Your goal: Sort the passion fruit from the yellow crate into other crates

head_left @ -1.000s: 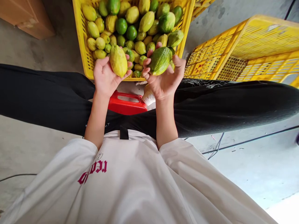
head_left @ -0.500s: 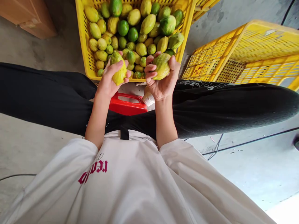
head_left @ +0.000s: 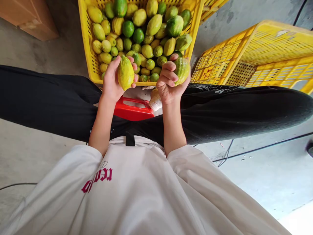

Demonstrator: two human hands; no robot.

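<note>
While a crate heaped with fruit (head_left: 147, 51) fills the floor ahead, a second yellow crate (head_left: 276, 47) lies to its right, a brown box (head_left: 28, 18) sits off left, and a red plastic piece (head_left: 133, 113) shows between the knees. Over the heaped crate's near rim (head_left: 144, 84), the left hand (head_left: 111, 81) cradles a yellow fruit (head_left: 125, 74), fingertips wrapped round its far side; the right hand (head_left: 168, 88) has its fingers curled firmly about a greenish, ridged one (head_left: 183, 70).
</note>
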